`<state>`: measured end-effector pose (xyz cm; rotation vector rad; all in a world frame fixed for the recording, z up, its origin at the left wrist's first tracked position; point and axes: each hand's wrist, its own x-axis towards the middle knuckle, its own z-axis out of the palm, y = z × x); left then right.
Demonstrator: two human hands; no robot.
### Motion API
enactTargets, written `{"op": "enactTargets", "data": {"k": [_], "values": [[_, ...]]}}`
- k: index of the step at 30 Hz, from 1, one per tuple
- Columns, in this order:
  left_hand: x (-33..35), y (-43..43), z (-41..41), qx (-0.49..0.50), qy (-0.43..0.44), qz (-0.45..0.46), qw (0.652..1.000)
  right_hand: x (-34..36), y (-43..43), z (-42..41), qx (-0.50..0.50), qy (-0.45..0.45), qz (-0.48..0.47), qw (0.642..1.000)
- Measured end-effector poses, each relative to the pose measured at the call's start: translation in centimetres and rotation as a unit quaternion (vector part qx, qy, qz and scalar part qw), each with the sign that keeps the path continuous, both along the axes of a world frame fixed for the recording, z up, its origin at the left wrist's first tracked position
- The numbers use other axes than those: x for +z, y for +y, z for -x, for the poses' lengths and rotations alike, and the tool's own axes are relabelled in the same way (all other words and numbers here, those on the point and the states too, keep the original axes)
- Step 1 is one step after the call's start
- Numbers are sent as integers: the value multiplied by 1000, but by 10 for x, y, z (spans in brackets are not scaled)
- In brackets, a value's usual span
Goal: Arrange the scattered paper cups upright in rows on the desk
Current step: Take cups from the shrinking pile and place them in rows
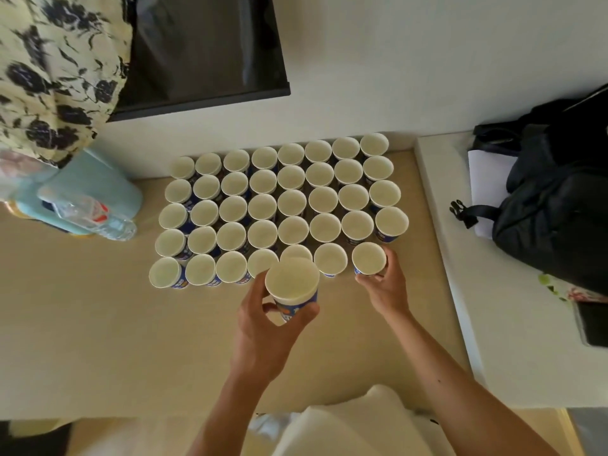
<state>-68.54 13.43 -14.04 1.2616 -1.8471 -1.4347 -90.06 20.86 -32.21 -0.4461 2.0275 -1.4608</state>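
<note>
**Two Hands, Two Cups, and Rows of Cups on the Desk**

The fingers of the left hand (263,320) wrap tight around a paper cup (292,284). This cup is held up above the desk (98,324), in front of the near row. Its open top faces up. Its side is blue with a picture on it.

The fingers of the right hand (385,287) curl around another cup (368,258). This cup sits at the right end of the near row, a little apart from the cup next to it. It stands upright.

Behind the hands, many more cups (279,199) stand upright in neat rows on the tan desk. They stand close side by side, with their white insides showing.

To the left of the cups lies a clear plastic bottle (98,218) on a light blue thing (95,189). A cloth with dark flowers (56,70) hangs in the top left corner. A dark screen (204,51) is on the wall behind the desk. To the right, a black bag (556,199) rests on a white surface (493,340) next to some white paper (487,179).
</note>
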Motion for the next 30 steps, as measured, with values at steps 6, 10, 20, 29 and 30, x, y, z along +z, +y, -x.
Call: {"op": "enactTargets", "data": {"k": [6,10,20,29,30], "values": [[-3,1,-3,-4,-9,4,1000,-9,-6,2,-5,-30,26,999],[-4,3,-6,2,-9,7,1000,-10,-7,3,-3,-25,11,1000],[-3,3,0,-11,-15,27,999,57,17,-10,-98,117,64,986],[2,8,23,-96,-32,6,995,120,32,-37,310,-49,137,940],[3,9,24,-98,-26,8,995,123,33,-37,308,-55,137,940]]}}
